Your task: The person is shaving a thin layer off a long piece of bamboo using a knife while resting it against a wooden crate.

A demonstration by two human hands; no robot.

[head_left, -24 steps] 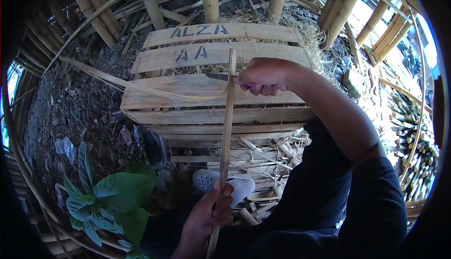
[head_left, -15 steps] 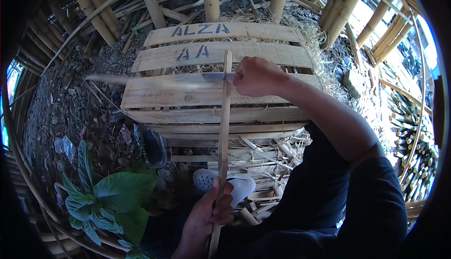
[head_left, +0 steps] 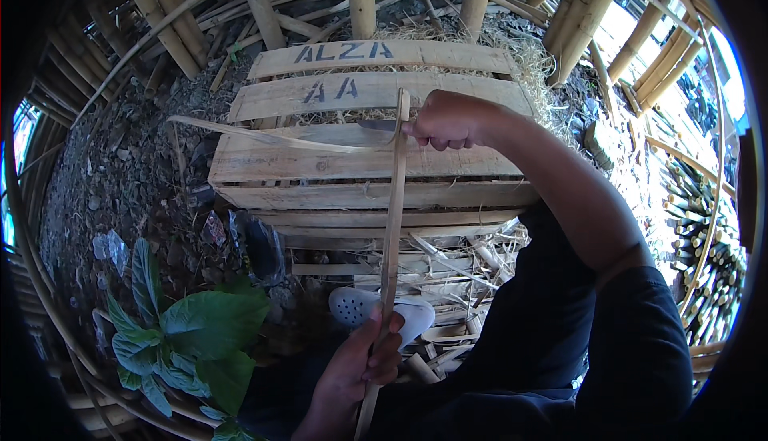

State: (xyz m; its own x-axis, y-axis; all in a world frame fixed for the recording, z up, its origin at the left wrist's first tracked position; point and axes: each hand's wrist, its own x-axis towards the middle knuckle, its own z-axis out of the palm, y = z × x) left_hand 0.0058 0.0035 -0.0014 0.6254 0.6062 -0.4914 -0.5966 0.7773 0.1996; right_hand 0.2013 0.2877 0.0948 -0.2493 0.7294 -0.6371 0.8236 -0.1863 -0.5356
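Observation:
A long bamboo strip (head_left: pixel 392 225) runs up from my lap to above the wooden crate. My left hand (head_left: pixel 364 361) is wrapped round its lower part. My right hand (head_left: pixel 448 121) is closed in a fist on a knife, whose grip is hidden by the fingers. The knife blade (head_left: pixel 378 125) points left and crosses the strip close to its upper end. From that spot a thin peeled sliver (head_left: pixel 280 141) bends away to the left, over the crate top.
The slatted wooden crate (head_left: pixel 320 165) stands in front of me. Leafy green plant (head_left: pixel 200 325) grows at lower left. A white clog (head_left: pixel 412 317) shows below the crate, among bamboo scraps (head_left: pixel 448 281). Cut bamboo pieces (head_left: pixel 704 265) are piled at right; bamboo posts (head_left: pixel 362 1) rise behind.
The strip's upper end and my right hand with the knife have shifted slightly right. The sliver, blurred before, now shows sharply. My left hand keeps its hold.

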